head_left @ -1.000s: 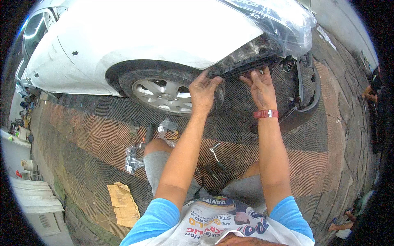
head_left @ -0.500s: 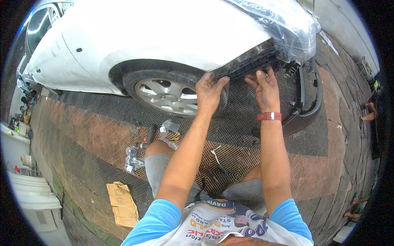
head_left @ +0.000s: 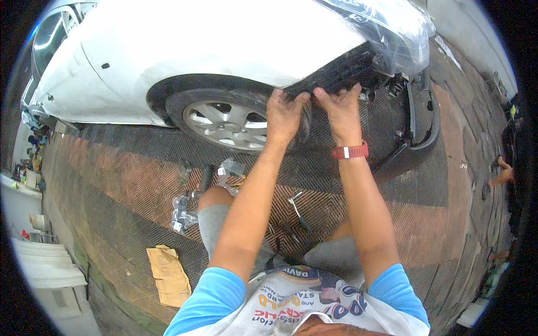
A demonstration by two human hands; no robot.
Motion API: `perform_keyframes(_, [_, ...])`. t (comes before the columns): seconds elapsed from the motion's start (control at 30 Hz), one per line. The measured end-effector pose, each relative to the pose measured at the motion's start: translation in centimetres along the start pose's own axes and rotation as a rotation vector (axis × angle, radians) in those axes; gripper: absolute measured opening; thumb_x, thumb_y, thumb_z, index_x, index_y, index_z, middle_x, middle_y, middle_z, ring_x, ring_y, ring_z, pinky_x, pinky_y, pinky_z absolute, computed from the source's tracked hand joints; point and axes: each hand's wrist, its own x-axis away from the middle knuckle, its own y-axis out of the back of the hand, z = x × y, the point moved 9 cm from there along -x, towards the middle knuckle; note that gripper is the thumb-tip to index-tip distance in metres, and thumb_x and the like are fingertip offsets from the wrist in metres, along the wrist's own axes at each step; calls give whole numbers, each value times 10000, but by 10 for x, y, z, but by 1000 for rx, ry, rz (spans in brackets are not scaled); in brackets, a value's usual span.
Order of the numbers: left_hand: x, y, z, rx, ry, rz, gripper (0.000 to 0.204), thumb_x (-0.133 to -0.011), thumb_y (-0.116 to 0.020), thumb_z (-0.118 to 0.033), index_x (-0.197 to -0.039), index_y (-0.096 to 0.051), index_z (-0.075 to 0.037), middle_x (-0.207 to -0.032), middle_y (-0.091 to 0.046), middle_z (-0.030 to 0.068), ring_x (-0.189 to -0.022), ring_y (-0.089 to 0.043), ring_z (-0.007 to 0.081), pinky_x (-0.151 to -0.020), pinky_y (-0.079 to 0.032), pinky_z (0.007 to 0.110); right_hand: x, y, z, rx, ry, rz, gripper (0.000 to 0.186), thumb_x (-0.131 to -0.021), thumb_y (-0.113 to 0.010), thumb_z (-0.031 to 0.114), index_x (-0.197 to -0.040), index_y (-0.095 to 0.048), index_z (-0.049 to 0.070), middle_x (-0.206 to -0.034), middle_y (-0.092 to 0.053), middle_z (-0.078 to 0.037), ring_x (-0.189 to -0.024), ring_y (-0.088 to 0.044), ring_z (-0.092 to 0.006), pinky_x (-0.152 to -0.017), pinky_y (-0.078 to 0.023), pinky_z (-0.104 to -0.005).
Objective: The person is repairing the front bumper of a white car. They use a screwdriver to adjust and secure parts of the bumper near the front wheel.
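A white car fender (head_left: 235, 45) curves over a wheel (head_left: 228, 122) with a silver rim. Along its front lower edge runs a dark, ribbed black plastic part (head_left: 339, 70). My left hand (head_left: 284, 116) grips this part's lower end, right by the wheel arch corner, thumb toward the right. Close beside it, my right hand (head_left: 342, 112) has its thumb and fingers raised against the underside of the same part. Some fingertips are hidden behind the edge. Above right, the headlight (head_left: 392, 39) is wrapped in clear plastic.
A black bumper piece (head_left: 417, 134) lies on the patterned mat at right. Between my legs is a metal-shafted hand tool (head_left: 298, 210). Plastic-bagged parts (head_left: 182, 213) and flattened brown paper (head_left: 168, 275) lie left. Another person's hand (head_left: 502, 172) shows at far right.
My right hand has shifted left along the black part, nearer to my left hand. The left hand stays near the wheel arch corner. The view has shifted slightly.
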Motion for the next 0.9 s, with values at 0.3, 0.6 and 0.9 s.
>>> perform_keyframes(0.3, [-5,-2,10,126,18,71,337,-933,-716,-26,-1240,-584,14,-1206,-671,117,-1105,-627,177,-955,-507,303,-9,-8,-13,76,52,16,1102,-837,-751,-74,-1470,147,-158,-1237,-511,-271,-1137,-583,-288,-949,-540,-350])
perform_keyframes(0.6, [-4,1,6,120,-27,-2,350,-920,-744,-64,-1204,-572,47,-1079,-668,120,-963,-647,177,-842,-539,295,-8,-12,-15,-164,151,-61,997,-769,-839,-23,-1400,-72,-103,-1147,-574,-248,-1008,-647,-264,-851,-561,-326])
perform_keyframes(0.9, [-1,2,7,96,21,-3,281,-958,-669,-14,-1199,-542,53,-1140,-666,143,-1037,-640,183,-897,-527,306,-2,-17,-25,-162,55,-43,841,-845,-785,-7,-1396,-166,-152,-1092,-618,-240,-995,-658,-235,-816,-580,-302])
